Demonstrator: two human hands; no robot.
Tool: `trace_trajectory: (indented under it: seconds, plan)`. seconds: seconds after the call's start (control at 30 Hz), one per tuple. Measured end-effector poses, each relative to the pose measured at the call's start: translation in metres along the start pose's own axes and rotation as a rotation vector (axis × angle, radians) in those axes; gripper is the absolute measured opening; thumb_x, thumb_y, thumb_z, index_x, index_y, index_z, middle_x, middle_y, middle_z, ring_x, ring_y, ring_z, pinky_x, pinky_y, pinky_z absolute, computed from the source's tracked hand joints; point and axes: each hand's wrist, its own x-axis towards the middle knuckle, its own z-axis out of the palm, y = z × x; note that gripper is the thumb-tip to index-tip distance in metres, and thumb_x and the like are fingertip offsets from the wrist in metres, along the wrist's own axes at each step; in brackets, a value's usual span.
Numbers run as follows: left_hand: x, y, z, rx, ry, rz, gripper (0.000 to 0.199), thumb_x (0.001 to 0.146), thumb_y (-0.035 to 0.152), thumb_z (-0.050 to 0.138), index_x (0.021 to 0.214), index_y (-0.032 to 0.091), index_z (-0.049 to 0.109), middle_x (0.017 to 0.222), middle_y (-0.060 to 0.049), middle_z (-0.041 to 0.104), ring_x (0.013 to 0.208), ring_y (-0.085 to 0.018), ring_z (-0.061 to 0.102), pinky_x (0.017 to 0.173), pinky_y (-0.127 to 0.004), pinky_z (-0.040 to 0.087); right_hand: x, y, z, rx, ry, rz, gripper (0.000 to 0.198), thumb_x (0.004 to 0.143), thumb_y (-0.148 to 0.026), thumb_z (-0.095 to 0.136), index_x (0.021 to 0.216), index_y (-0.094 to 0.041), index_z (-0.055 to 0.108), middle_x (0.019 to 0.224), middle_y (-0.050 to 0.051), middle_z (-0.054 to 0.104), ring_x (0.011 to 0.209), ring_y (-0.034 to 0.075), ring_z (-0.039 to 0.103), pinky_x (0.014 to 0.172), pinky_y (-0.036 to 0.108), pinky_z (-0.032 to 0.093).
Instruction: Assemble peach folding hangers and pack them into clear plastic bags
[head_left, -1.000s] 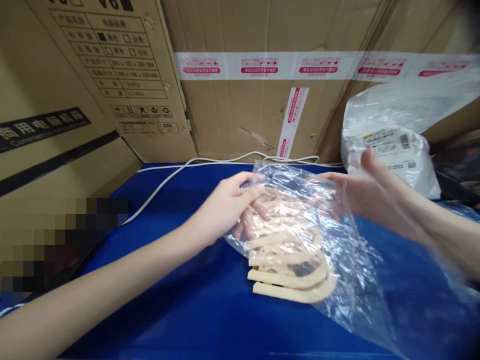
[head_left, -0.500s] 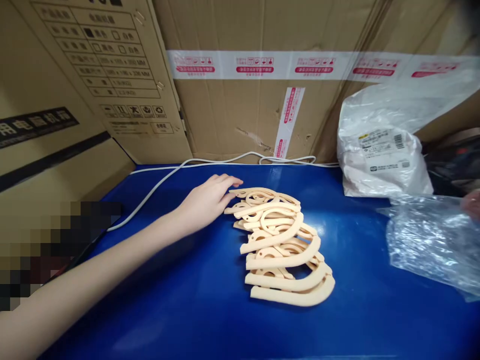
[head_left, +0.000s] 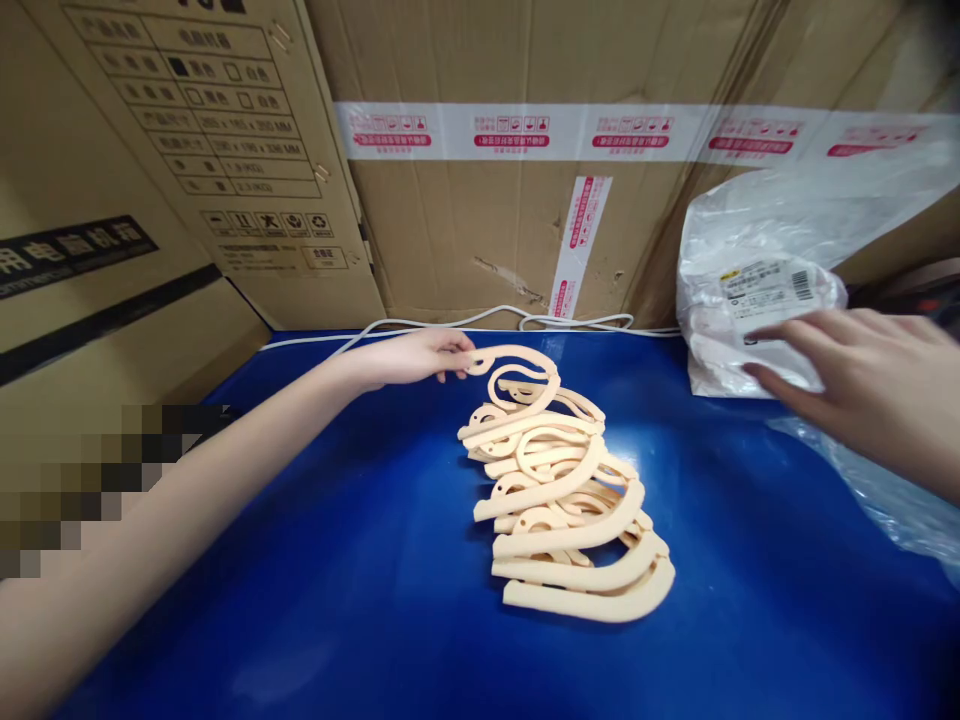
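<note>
Pinched between the thumb and fingers of my left hand (head_left: 424, 356) is one end of a beige folding clothes hanger (head_left: 519, 352). That hanger is raised at the far end of the pile, its curved end still by the others. Several more folded hangers (head_left: 577, 540) lie overlapping in a row on the blue tabletop (head_left: 360, 600). On the right, my right hand (head_left: 877, 375) hangs in the air with thumb and fingers apart, holding nothing. It is in front of a white plastic bag (head_left: 720, 350) with a printed label, covering part of it.
Clear crumpled plastic wrap (head_left: 862, 490) lies at the right, partly behind my right forearm. A white cable (head_left: 450, 322) runs along the back edge. Cardboard boxes (head_left: 465, 220) wall off the back and left side.
My left hand has closed on the far hanger and lifted its end slightly up and left. My right hand has come in from the right edge, over the plastic wrap.
</note>
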Motion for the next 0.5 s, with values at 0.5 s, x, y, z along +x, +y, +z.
trace_trajectory:
  seconds: [0.5]
  plan:
    - [0.047,0.063,-0.022,-0.738,0.646,0.211,0.03,0.099,0.014,0.05,0.07,0.013,0.056,0.061,0.002,0.053,0.051,-0.004,0.05,0.047,-0.014,0.037,0.184,-0.141,-0.005,0.87,0.17,-0.165,0.021,0.095,-0.029,0.053,0.095,-0.017,0.07,0.094,0.007,0.069,0.082,0.02,0.061,0.074,0.033,0.043]
